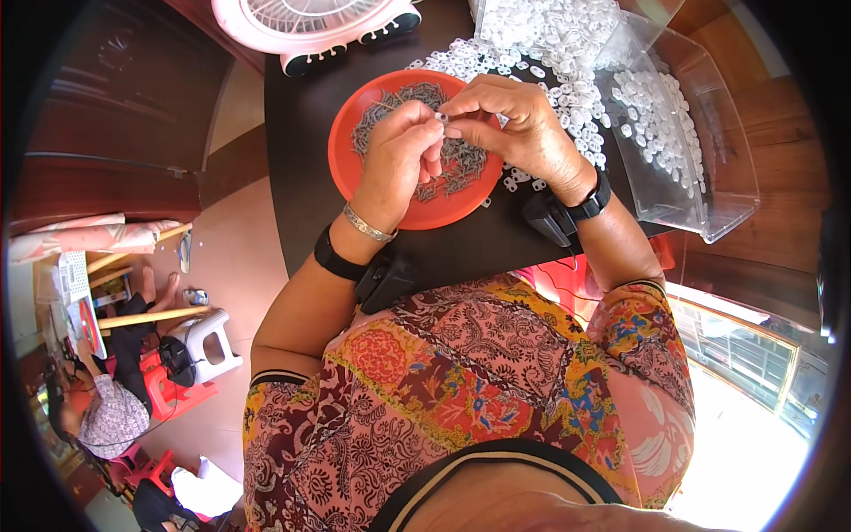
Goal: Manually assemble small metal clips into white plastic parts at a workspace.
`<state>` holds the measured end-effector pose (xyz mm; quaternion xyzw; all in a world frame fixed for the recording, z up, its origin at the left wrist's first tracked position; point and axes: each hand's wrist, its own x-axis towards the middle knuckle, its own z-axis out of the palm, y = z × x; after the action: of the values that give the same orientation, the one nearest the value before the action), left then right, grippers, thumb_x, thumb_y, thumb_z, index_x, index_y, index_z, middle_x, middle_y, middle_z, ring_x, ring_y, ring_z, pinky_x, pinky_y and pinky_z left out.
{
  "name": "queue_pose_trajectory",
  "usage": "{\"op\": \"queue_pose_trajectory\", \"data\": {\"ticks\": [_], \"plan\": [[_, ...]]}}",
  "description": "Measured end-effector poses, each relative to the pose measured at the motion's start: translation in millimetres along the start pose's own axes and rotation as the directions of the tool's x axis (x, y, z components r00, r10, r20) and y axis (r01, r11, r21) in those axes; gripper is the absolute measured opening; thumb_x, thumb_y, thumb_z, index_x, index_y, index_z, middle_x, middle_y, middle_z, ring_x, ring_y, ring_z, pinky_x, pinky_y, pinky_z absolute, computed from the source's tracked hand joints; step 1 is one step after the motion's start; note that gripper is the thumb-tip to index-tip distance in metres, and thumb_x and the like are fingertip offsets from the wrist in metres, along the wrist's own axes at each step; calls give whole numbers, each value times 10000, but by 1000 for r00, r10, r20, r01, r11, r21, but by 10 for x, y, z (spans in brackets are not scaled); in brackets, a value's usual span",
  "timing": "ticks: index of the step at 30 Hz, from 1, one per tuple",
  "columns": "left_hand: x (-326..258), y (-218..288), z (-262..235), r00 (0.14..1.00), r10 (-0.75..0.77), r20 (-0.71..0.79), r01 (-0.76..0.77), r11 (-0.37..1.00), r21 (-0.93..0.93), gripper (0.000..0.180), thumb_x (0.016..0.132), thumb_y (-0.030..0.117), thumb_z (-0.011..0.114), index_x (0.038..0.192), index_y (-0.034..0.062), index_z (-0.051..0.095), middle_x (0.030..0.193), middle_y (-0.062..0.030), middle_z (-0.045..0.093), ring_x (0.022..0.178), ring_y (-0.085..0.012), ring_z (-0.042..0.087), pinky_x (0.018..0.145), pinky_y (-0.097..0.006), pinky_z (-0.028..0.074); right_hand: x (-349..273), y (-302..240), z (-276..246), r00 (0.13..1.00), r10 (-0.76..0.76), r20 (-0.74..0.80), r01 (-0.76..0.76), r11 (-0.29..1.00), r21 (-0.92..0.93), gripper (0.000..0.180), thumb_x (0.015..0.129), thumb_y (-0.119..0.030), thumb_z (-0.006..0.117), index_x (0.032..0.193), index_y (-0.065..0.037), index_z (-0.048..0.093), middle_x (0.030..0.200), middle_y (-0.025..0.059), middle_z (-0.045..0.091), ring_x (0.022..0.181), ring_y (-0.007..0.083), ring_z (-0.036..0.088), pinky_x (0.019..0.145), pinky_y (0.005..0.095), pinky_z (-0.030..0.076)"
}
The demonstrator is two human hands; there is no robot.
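Dark tabletop (292, 177) carries everything, its far edge cut off by the top of the picture. One pink fan (315, 22) stands at that far edge, only its lower half in view. Toward the right edge sits one clear plastic box (709, 168), open, with white plastic pieces (656, 111) inside, too many and too small to count. A second clear container (532, 18) at the far edge is cropped and also packed with white pieces. More of them lie in a loose heap (567, 89) on the tabletop between the box and one round red plate (350, 164), which sits near the middle and holds a tangle of small grey metal parts (465, 164), uncountable and partly hidden by the hands. Both hands hover over the plate, fingertips meeting above its far half. The left hand (399, 164) is curled narrow and the right hand (514, 124) likewise, and together they pinch one small white piece (441, 117); whether a grey part is joined to it is too small to tell. Each wrist wears one black strap, the left also one silver bangle (368, 226).
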<state>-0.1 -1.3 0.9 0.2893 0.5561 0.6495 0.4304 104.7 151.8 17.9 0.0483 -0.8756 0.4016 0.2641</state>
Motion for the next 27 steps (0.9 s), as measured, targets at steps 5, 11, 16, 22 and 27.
{"op": "queue_pose_trajectory", "data": {"ticks": [5, 11, 16, 22, 27], "plan": [[21, 40, -22, 999, -24, 25, 23, 999, 41, 194, 885, 215, 492, 774, 62, 537, 634, 10, 508, 520, -68, 483, 457, -182, 342, -7, 31, 45, 997, -79, -19, 78, 996, -43, 178, 759, -62, 698, 935, -63, 668, 861, 76, 656, 782, 250, 650, 670, 320, 528], [36, 94, -119, 996, 51, -72, -46, 996, 73, 210, 881, 195, 468, 753, 47, 543, 625, 1, 503, 512, -84, 482, 461, -192, 341, -14, -2, 13, 1000, 4, 5, -3, 998, -70, 136, 759, -71, 681, 894, -61, 665, 845, 74, 634, 794, 253, 632, 683, 332, 514], [73, 88, -122, 985, 130, -114, -126, 991, 46, 219, 874, 181, 475, 732, 34, 551, 591, -5, 504, 487, -85, 470, 442, -201, 330, -71, 7, 109, 906, -102, 411, 223, 940, -258, 124, 697, -93, 702, 808, -68, 654, 819, 42, 574, 834, 248, 544, 712, 349, 472], [57, 101, -143, 986, 135, -101, -127, 988, 86, 226, 892, 194, 450, 753, 40, 538, 632, -5, 504, 522, -85, 481, 469, -197, 337, -66, 50, 222, 890, -88, 447, 269, 893, -361, 106, 714, -108, 673, 792, -62, 617, 820, 48, 547, 834, 240, 517, 708, 350, 460], [51, 115, -119, 984, 130, -118, -124, 991, 59, 224, 889, 198, 455, 756, 39, 542, 631, -6, 505, 519, -84, 483, 465, -194, 335, -49, 92, 202, 984, -72, 165, 103, 977, -188, 82, 781, -112, 622, 832, -55, 592, 790, 69, 586, 767, 268, 577, 665, 380, 478]]}}
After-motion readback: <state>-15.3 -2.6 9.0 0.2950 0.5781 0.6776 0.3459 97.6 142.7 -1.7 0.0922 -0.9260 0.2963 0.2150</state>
